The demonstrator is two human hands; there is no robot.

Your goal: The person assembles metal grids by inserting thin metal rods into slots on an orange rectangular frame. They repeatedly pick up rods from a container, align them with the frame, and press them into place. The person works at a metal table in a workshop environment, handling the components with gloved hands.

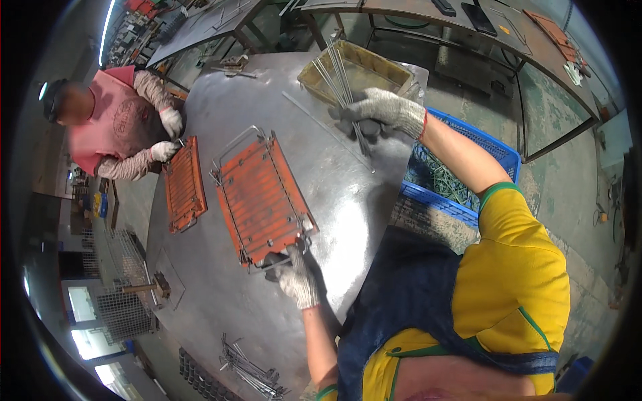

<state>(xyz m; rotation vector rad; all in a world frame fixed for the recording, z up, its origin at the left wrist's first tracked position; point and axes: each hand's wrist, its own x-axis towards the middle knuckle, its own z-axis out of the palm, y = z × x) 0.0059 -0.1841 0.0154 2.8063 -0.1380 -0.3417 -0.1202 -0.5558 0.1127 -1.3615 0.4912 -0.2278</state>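
Observation:
My right hand, in a grey-white knit glove with dark fingers, is closed round a bundle of thin metal rods. It is raised over the far right of the metal table. My left hand, gloved alike, is at the near end of an orange slatted jig. Its fingers close on a bent metal rod along that end; the fingertips are partly hidden. Thin rods lie along and across this jig, and a bent wire loop stands out at its far end. A single rod lies on the table beyond.
Across the table, a co-worker in gloves holds a second orange jig. A yellowish bin sits at the far edge. A blue crate with greenish strands stands below on the right. Loose metal pieces lie near left.

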